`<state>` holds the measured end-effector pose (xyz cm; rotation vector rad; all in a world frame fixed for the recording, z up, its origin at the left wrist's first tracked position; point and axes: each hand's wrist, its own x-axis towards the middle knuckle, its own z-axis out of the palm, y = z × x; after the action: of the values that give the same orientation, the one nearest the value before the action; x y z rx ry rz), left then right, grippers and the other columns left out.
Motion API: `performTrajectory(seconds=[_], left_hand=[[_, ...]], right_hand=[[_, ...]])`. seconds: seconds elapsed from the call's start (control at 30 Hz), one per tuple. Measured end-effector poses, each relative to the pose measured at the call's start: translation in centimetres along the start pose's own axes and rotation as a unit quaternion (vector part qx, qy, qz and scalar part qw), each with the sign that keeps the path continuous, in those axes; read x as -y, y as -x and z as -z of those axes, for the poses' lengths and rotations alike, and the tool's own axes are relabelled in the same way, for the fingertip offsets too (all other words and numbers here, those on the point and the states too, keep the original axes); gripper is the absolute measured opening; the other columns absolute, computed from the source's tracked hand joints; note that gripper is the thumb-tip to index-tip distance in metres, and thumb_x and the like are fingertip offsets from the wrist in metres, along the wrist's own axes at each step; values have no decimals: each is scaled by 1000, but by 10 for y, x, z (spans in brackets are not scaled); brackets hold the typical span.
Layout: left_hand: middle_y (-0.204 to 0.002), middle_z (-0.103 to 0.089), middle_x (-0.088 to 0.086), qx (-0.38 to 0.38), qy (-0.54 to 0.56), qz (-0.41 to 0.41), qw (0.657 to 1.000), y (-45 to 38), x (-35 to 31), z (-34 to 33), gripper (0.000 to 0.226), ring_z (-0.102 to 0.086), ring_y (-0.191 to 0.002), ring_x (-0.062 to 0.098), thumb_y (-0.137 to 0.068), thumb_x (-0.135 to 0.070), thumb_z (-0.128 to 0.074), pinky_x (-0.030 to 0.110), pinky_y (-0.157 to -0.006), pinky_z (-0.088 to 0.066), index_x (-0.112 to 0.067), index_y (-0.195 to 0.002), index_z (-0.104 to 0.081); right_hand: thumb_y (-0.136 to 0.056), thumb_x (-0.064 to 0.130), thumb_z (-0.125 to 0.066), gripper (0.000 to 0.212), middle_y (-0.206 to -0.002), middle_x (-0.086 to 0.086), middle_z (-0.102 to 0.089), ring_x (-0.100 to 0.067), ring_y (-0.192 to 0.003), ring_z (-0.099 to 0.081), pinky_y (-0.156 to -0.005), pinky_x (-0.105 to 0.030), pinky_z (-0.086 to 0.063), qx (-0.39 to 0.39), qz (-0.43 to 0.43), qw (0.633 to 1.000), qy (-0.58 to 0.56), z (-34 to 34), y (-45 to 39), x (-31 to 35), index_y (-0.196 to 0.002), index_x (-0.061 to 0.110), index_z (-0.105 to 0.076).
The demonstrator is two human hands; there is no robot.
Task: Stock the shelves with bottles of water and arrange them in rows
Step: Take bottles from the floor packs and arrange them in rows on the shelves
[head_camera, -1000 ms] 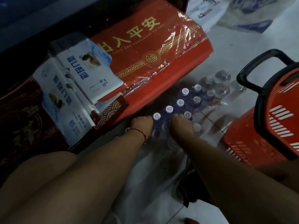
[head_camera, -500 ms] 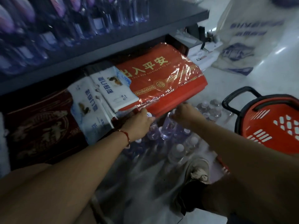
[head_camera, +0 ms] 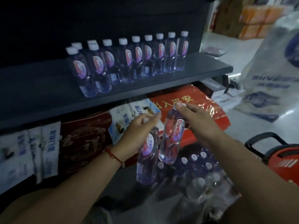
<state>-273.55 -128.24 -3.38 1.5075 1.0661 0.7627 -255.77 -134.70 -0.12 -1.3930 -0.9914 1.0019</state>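
Observation:
My left hand (head_camera: 137, 128) grips the neck of a water bottle (head_camera: 146, 160) that hangs below it. My right hand (head_camera: 197, 122) holds a second bottle (head_camera: 171, 139) by its white cap and neck. Both bottles are in the air, side by side, below the front edge of the dark shelf (head_camera: 48, 88). On that shelf stands a row of several capped bottles (head_camera: 129, 62), with two more in front at its left end. On the floor under my right arm lies an opened plastic-wrapped pack of bottles (head_camera: 199, 168).
Under the shelf lie a red wrapped mat (head_camera: 202, 107), white packets (head_camera: 124, 118) and a dark red mat (head_camera: 84, 136). A red shopping basket with a black handle (head_camera: 283, 160) stands at the right. A large printed plastic bag (head_camera: 271, 75) sits on the floor behind it.
Both hands have risen from the floor pack, each with a bottle lifted out of it. The view has tilted up, and the shelf with its row of bottles has come into sight.

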Motion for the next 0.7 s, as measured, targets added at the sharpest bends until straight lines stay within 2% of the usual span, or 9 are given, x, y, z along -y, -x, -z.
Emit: performTrajectory(seconds=[0.1,0.17,0.23,0.37,0.43,0.5,0.6,0.63,0.7], left_hand=[[-104,-75,-13,99,-43,-15,994,6,-6,16,47,-70,-95,-1,-77,-60,-74,25,-90,-54,-31,-114,-69],[-99,-76,-10,140,-19,-5,990,10,-8,23,31,-71,-95,5,-80,-46,-77,26,-91,-54,-27,-103,-72],[-88,-75,-7,134,0,3,991,11,-7,30,22,-70,-88,9,-80,-41,-80,27,-85,-53,-21,-87,-73],[-103,-76,12,112,78,41,990,12,-2,46,31,-72,-100,26,-84,-29,-76,35,-95,-54,-4,-101,-74],[-106,-76,16,84,122,68,987,11,-1,55,33,-73,-99,28,-81,-27,-75,38,-95,-54,-5,-105,-75],[-108,-75,18,48,171,85,980,7,-2,65,38,-73,-97,29,-79,-30,-74,39,-93,-55,-5,-109,-74],[-117,-71,22,29,213,105,971,2,-4,81,47,-70,-108,37,-86,-34,-68,43,-94,-56,-4,-122,-68],[-119,-70,23,26,220,113,969,0,-4,86,50,-68,-110,38,-87,-37,-68,44,-93,-56,-4,-125,-67],[-121,-69,23,8,238,125,963,0,-2,92,57,-69,-108,36,-84,-40,-70,41,-89,-58,-3,-128,-66]], right_hand=[[-85,38,-70,44,-103,-17,-76,-35,-95,-72,-88,-49,-58,15,-40,996,-81,-31,-1,11,-109,2,-69],[-78,37,-75,63,-110,-27,-71,-46,-106,-67,-94,-59,-53,28,-76,986,-145,-44,-1,14,-119,-9,-61],[-78,35,-76,69,-112,-30,-70,-48,-108,-66,-94,-57,-54,47,-99,977,-181,-56,-6,13,-124,-13,-56],[-76,37,-76,60,-114,-28,-70,-44,-107,-67,-89,-51,-58,77,-124,968,-206,-71,-18,13,-118,-3,-62],[-68,48,-85,83,-122,-25,-67,-41,-114,-65,-95,-53,-54,111,-119,965,-207,-70,-28,11,-129,-1,-57],[-58,55,-89,98,-130,-12,-66,-34,-122,-60,-105,-51,-48,151,-104,975,-125,-66,-34,14,-138,11,-53],[-64,55,-84,84,-127,11,-62,-17,-120,-57,-112,-45,-37,248,-107,960,77,-73,-27,10,-137,29,-51],[-67,50,-84,72,-121,9,-69,-17,-112,-65,-108,-45,-43,254,-105,956,104,-78,-25,7,-130,27,-58],[-79,30,-79,39,-102,-2,-77,-20,-91,-74,-87,-41,-58,241,-111,962,70,-87,-22,3,-114,18,-67]])
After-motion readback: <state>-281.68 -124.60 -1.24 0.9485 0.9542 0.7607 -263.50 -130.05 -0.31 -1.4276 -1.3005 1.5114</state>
